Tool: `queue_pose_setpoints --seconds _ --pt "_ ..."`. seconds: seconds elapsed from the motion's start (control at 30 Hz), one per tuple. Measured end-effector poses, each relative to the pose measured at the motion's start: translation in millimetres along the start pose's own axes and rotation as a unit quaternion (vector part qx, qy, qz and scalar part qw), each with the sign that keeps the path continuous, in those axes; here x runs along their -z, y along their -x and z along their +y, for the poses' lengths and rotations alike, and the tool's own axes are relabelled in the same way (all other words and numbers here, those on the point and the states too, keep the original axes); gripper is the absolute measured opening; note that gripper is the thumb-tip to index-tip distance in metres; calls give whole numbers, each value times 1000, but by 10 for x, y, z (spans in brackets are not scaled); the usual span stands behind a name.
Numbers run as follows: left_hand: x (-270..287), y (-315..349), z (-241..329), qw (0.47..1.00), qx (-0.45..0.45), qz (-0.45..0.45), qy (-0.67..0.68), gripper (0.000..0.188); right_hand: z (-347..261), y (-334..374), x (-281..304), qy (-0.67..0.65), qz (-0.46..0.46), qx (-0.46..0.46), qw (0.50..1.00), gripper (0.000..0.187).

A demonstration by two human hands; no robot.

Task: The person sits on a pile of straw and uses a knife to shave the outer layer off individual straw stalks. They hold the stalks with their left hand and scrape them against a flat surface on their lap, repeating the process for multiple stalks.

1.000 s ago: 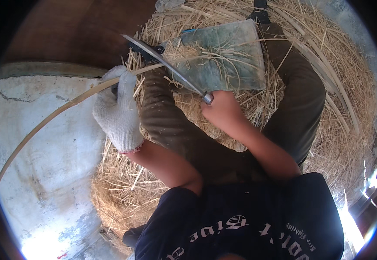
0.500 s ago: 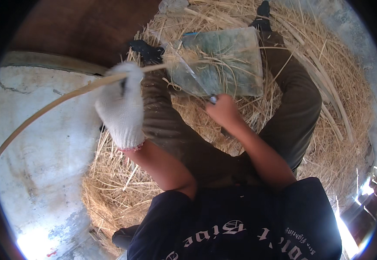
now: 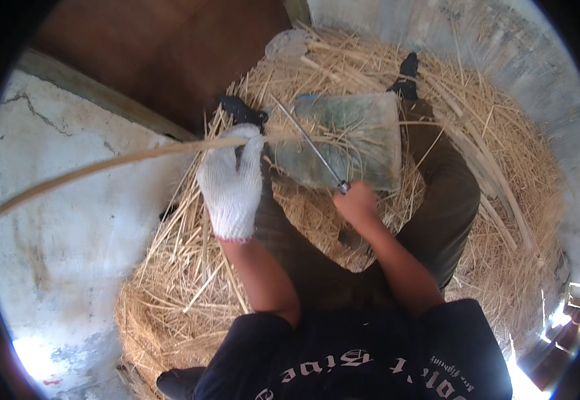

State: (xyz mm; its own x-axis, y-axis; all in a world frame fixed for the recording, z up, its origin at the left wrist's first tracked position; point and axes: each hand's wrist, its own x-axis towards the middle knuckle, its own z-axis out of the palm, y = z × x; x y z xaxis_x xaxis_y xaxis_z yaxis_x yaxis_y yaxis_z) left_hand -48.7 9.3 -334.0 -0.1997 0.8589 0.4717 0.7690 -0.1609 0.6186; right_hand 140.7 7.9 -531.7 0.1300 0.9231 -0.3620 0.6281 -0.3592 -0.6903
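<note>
My left hand (image 3: 231, 190), in a white knitted glove, is closed around a long, pale, bamboo-like strip (image 3: 116, 159). One end of the strip bows out to the left past the wall; the other reaches right over a flat greenish-grey sheet (image 3: 378, 172) between my legs. My bare right hand (image 3: 358, 203) grips the handle of a long, thin knife (image 3: 310, 141). Its blade slants up and left across the sheet, its tip beyond the strip. Thin loose shavings (image 3: 350, 137) lie on the sheet. Most of the knife's handle is hidden in my fist.
A deep heap of straw-coloured shavings (image 3: 163, 303) surrounds my outstretched legs. Longer strips (image 3: 496, 180) lie on the heap at the right. A cracked pale wall (image 3: 56, 173) stands at the left, beside a brown panel (image 3: 163, 53). A crumpled whitish bag (image 3: 286, 45) sits at the far edge.
My left hand has moved right, toward the sheet, with the strip in it. My right hand still holds the knife. The whole view has shifted, so the scene sits lower.
</note>
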Motion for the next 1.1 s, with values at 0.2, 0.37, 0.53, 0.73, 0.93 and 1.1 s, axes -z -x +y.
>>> queue_pose_setpoints --seconds 0.2,0.37,0.53,0.73,0.93,1.1 --pt "7 2 86 1000 16 22 9 17 -300 380 189 -41 61 152 986 24" --pt "-29 -9 181 1000 -2 -14 26 18 351 -122 -202 -78 -7 12 997 23" --pt "-97 14 144 1000 4 8 5 15 -83 262 -30 -90 10 17 996 25" --pt "-106 2 121 999 25 22 39 13 72 140 -228 -144 6 22 989 25" --pt "-86 -42 133 997 68 8 37 14 356 107 -439 -72 6 -66 995 26" --pt "-155 -74 50 998 15 30 -48 15 -188 140 -123 -101 -13 51 993 30"
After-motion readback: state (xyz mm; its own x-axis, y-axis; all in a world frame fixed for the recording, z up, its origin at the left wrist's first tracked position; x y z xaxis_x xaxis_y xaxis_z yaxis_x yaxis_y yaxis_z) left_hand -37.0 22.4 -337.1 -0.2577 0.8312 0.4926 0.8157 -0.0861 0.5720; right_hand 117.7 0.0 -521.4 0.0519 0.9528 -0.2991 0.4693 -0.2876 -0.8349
